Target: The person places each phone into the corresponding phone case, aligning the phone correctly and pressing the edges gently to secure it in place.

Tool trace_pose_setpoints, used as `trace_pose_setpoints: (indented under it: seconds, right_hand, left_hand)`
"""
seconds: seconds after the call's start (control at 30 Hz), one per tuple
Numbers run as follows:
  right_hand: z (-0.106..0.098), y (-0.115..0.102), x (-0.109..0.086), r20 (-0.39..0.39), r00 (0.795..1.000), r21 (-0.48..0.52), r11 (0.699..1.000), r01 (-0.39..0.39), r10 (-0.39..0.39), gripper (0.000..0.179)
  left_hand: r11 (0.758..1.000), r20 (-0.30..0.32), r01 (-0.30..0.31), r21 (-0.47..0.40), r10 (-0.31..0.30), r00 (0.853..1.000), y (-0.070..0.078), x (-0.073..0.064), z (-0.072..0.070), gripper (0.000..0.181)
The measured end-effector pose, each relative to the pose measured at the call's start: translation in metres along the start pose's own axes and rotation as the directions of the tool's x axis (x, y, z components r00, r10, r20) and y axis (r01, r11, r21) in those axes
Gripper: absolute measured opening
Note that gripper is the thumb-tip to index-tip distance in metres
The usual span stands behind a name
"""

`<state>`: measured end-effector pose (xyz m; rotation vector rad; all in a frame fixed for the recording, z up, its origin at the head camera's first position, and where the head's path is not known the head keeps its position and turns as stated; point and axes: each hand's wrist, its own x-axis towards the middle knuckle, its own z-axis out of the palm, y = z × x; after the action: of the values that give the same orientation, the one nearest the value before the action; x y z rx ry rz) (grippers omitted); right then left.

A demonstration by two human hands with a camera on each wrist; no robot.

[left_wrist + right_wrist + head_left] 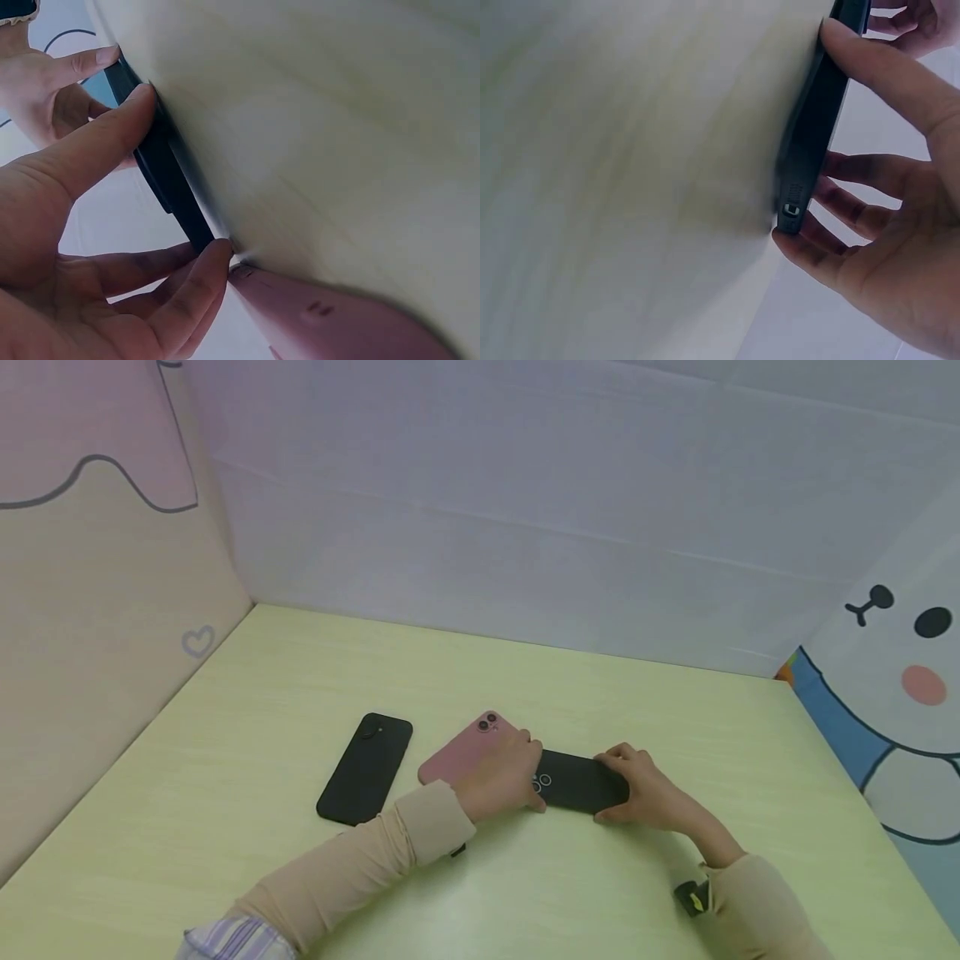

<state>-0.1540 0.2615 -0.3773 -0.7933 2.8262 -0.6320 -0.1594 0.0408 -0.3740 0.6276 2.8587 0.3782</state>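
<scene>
A black phone (581, 781) lies flat on the pale green table (525, 677), and both hands grip it. My left hand (534, 781) pinches its camera end between thumb and fingers. My right hand (606, 783) pinches the opposite end the same way. In the left wrist view my left hand (184, 171) clamps the phone's dark edge (161, 161), with the right hand (52, 82) beyond. In the right wrist view my right hand (804, 131) holds the phone (817, 112) by its port end. A pink phone (468, 747) lies partly under my left hand.
A second black phone (363, 768) lies face down to the left, apart from the others. The pink phone (330, 315) touches the held phone's corner. Patterned partition walls (112, 635) enclose the table on the left, back and right.
</scene>
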Motion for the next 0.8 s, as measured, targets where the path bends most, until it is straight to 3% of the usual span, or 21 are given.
trace_pose_setpoints:
  seconds: [0.5,0.8]
  right_hand:
    - [-0.0018,-0.0047,-0.0024,0.06,0.998,0.003,1.0,-0.014,0.014,0.073]
    - [-0.0006,-0.0046,-0.0018,0.056,0.998,-0.007,0.999,-0.033,0.033,0.075]
  left_hand:
    - [0.998,-0.013,-0.051,-0.038,0.051,0.999,0.0004,-0.0033,0.0034,0.054]
    - [0.999,0.007,-0.04,-0.015,0.04,0.999,0.0022,-0.0058,0.0025,0.057]
